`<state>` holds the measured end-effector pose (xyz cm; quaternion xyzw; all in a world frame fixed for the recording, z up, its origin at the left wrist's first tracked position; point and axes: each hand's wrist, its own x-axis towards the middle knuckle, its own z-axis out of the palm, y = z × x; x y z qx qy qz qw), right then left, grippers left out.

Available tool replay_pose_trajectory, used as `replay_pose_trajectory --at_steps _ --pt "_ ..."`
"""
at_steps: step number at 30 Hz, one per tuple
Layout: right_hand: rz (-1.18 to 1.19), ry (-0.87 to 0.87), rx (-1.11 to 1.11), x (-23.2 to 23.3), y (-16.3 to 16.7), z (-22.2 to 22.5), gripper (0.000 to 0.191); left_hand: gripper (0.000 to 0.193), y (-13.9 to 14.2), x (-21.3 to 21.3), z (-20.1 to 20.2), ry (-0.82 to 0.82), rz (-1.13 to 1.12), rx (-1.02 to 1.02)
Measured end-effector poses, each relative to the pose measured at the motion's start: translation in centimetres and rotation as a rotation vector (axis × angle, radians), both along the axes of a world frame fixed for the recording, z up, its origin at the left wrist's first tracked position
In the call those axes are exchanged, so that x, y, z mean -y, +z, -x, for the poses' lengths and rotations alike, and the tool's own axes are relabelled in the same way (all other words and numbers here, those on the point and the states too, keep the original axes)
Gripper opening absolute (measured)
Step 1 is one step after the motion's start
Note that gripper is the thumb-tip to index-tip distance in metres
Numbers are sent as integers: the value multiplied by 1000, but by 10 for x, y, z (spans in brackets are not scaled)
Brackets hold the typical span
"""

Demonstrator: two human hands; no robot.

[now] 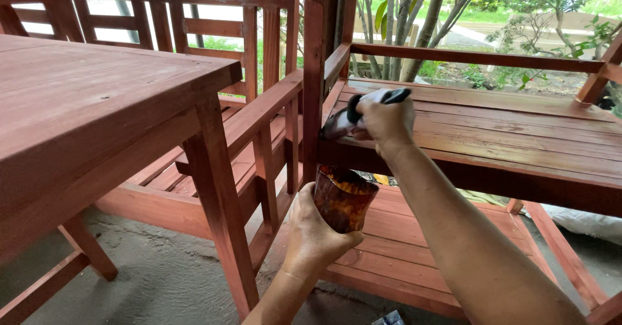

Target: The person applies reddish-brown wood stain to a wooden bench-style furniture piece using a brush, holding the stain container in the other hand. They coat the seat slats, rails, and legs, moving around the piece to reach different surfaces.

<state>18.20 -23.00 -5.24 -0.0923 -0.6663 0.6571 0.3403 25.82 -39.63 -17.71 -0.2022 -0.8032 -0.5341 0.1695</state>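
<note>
— Head view: what is each hand doing?

— The left hand (314, 231) is wrapped around a stain-smeared cup (342, 199), holding it up below the front edge of the slatted bench surface (518, 137).

— And the right?

— The right hand (383, 121) is clenched on a brush (353, 114) with a dark handle, its bristles pressed to the left front corner of that surface, just beside the upright post (313, 85).

— Anything else nearby?

— A red-stained wooden table (84, 98) stands to the left, well apart from both hands.
</note>
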Motion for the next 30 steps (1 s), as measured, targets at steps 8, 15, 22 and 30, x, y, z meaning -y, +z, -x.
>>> replay_pose_trajectory --at_steps 8,15,22,30 --pt "-156 -70 184 -16 16 -9 21 106 -1 -18 -5 -14 -3 21" --pt "-332 -114 214 -101 23 -54 20 96 6 -54 -21 -168 17 64" --pt "-340 -184 202 -192 16 -116 26 91 5 -119 -44 -217 3 2" --pt "-489 -349 177 -299 0 -203 24 84 2 -214 -75 -365 -69 -30"
